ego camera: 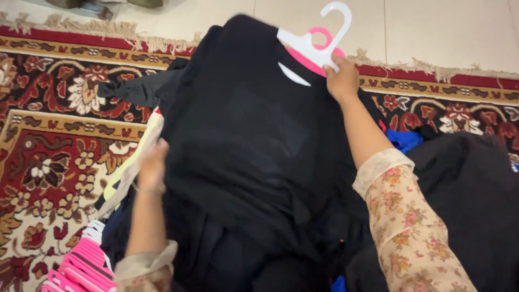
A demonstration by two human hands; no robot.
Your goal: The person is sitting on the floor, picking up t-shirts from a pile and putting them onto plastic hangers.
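The left hand (153,165) is motion-blurred, its fingers lost behind the edge of the black garment (243,135). That garment covers most of the white hanger (316,46) and the pink hanger (313,59). The stack of pink hangers (81,267) is cut by the bottom edge.

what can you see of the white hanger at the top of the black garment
The white hanger looks like smooth plastic, with an open hook curving up over the pale floor tiles. Its shoulders are tucked into the neck of the black garment, so only the hook, the centre and a sliver of one arm show. A pink hanger lies right behind it, partly hidden. The right hand grips it at the base of the hook, holding it tilted.
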